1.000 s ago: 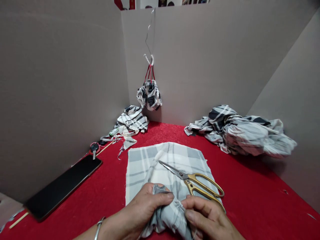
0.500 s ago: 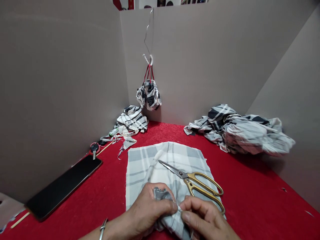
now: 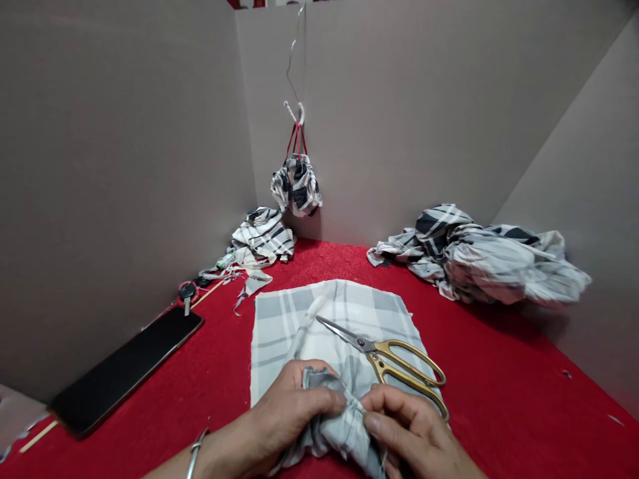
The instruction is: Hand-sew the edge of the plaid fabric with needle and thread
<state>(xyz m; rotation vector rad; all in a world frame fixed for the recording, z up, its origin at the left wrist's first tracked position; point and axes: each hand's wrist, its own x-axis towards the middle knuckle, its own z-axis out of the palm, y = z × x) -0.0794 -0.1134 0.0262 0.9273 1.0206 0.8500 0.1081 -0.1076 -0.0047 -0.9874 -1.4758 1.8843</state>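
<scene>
Hands (image 3: 292,406) around bunched cloth (image 3: 342,432)

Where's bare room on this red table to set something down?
Widest: red felt table cover right of the gold-handled scissors, before the crumpled plaid heap. Narrower: the strip between black phone and flat grey plaid cloth square. Crowded: far left corner with fabric scraps and keys; centre, where left hand and right hand pinch a gathered grey cloth.

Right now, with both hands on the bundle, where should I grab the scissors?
Take the scissors by the gold handle loops, coming from the right hand: they lie beside it, and the closed blades point away to the far left, flat on the plaid cloth.
</scene>
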